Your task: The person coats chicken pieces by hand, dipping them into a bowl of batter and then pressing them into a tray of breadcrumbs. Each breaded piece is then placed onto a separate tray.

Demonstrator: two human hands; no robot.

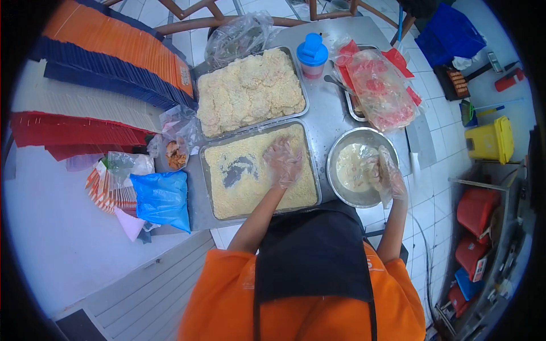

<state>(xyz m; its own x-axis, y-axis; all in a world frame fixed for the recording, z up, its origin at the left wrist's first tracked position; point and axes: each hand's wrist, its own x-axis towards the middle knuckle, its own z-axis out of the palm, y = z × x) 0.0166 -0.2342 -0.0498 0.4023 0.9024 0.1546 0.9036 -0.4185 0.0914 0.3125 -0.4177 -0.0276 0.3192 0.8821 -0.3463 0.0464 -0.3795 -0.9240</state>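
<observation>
My left hand (pixel 284 162), in a clear plastic glove, lies with fingers spread on pale yellow crumbs in a metal tray (pixel 316 187). A bare grey patch of the tray's bottom shows left of that hand. My right hand (pixel 388 175), also in a loose clear glove, reaches over the right rim of a steel bowl (pixel 336 149). Its fingers curl at the creamy batter (pixel 350 165), which has lumps in it; what they hold is hidden. Behind the crumb tray, a second tray (pixel 307 96) is heaped with crumb-coated pieces (pixel 250 91).
A blue-lidded cup (pixel 312 55) stands behind, beside a small tray under red-and-clear plastic bags (pixel 378 85). A knife (pixel 415 170) lies right of the bowl. Stacked folded cartons (pixel 119 51), a blue bag (pixel 162 199) and a bag of brown pieces (pixel 176 154) crowd the left.
</observation>
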